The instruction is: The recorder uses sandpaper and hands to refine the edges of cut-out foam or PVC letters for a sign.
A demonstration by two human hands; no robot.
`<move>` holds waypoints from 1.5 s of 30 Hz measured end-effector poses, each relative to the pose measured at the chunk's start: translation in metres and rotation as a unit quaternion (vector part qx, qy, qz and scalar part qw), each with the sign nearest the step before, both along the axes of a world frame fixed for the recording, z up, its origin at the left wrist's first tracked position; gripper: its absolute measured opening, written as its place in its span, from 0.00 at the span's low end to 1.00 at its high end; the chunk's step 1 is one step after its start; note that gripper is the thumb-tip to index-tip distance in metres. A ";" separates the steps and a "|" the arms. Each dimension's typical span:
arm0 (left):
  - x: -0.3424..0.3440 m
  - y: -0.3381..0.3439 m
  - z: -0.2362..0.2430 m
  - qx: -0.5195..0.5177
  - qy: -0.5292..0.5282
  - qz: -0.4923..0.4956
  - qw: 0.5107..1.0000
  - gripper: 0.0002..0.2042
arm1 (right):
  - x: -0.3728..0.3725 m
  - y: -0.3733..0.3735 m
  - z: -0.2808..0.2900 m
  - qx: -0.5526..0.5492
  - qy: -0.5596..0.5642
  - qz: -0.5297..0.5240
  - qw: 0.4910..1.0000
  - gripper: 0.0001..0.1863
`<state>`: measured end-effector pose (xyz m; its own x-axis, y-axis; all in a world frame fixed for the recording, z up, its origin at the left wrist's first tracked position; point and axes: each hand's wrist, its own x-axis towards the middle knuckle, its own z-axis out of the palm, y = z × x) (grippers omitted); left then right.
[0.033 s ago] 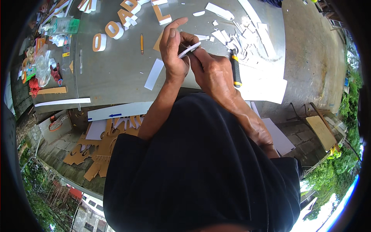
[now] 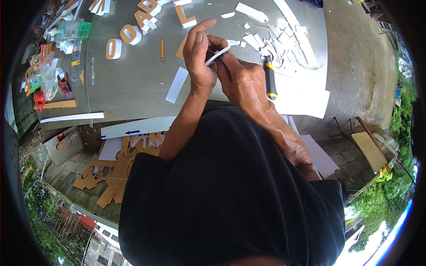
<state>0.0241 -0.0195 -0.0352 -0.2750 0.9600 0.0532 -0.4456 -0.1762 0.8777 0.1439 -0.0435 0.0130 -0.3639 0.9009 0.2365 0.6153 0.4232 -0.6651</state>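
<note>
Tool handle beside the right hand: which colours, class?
The tool handle is black with yellow bands at both ends; head view.

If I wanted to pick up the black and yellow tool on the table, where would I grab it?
Probably grip the black and yellow tool mid-handle, between the yellow bands, coming from the right: its handle is long and straight, the right hand is on its left, and white scraps crowd its far end.

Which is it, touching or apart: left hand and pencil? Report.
Apart: the head view shows bare grey table between the left hand and the pencil.
</note>
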 end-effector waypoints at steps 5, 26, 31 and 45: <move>-0.002 0.001 -0.010 -0.010 -0.043 0.014 0.999 0.25 | 0.002 0.002 -0.007 0.001 -0.050 0.002 0.999 0.04; -0.017 0.000 -0.025 -0.157 -0.024 0.044 0.986 0.36 | 0.043 0.013 0.023 -0.424 0.311 -0.041 0.850 0.16; -0.017 -0.002 -0.016 -0.240 -0.080 -0.144 0.957 0.46 | 0.050 0.026 -0.004 -0.284 0.217 -0.070 0.931 0.18; -0.008 -0.020 0.002 -0.024 -0.095 -0.147 0.984 0.21 | 0.043 0.016 -0.012 -0.264 0.393 -0.131 0.871 0.16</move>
<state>0.0158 -0.0395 -0.0329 0.0145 0.9997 -0.0200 -0.6286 0.0247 0.7773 0.1869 -0.0275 0.0011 -0.0426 0.9875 -0.1517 -0.0893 -0.1550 -0.9839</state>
